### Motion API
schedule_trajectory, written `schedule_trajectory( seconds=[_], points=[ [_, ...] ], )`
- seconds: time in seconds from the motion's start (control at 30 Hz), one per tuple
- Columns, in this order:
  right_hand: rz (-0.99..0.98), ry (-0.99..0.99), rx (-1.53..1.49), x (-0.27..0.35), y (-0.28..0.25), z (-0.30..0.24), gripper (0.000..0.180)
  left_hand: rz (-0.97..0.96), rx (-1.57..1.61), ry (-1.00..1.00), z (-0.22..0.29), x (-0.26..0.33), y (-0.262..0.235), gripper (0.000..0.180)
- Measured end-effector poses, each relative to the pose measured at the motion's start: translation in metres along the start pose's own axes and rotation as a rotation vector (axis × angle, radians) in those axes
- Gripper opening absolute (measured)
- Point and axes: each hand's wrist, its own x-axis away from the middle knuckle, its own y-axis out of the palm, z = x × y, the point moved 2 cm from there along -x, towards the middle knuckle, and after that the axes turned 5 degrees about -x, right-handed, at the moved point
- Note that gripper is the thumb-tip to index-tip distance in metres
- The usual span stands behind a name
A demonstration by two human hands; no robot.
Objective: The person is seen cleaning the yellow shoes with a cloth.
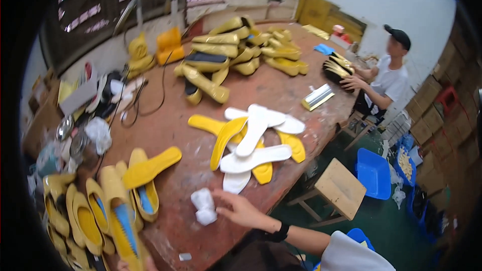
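Right hand (241, 210) in from lower right, forearm across the table edge, black wristband at the wrist. Fingers loose and spread, reaching left, grasping nothing. Fingertips just short of the white crumpled rag (204, 206), maybe grazing its right edge; can't tell contact for sure.

Key relation: rag directly left of the hand, same depth on the table (170, 125), lumpy with a slight near-to-far elongation, roughly crosswise to the reach line. No obstruction between fingers and rag.

Left hand not clearly in view; only a sliver of something skin-toned at the bottom edge near the shoe pile, state unreadable. Right hand clearly the nearer one.

Outward from there:
- Just beyond the hand, up and slightly right: heap of white and yellow insoles (253, 143), crossed over each other, long axes mixed, nearest white one close to the fingers but apart.
- Left of the rag: yellow flat shoes (108, 206) stacked at the near-left corner, one yellow insole (150, 166) lying across the top, long axis pointing up-right.
- Small pale scrap (185, 257) near the front edge, below the rag.
- Far end: gold-yellow uppers (236, 50) piled.
- Far right: another person (389, 78) seated, handling a black and yellow bundle (337, 69).
- On the floor right of the table: wooden stool (339, 188), blue bin (374, 173).
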Motion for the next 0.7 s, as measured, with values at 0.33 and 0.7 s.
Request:
schedule_trajectory(
  seconds=[0.33, 0.7],
  points=[
    [-0.235, 0.033, 0.475, 0.047, -0.189, -0.101, 0.034, -0.426, -0.285, 0.1, -0.051, -0.102, 0.039, 0.092],
    [0.241, 0.399, 1.368, -0.196, -0.529, -0.034, 0.039, -0.511, -0.051, 0.134, 0.028, -0.18, 0.285, 0.086]
  ],
)
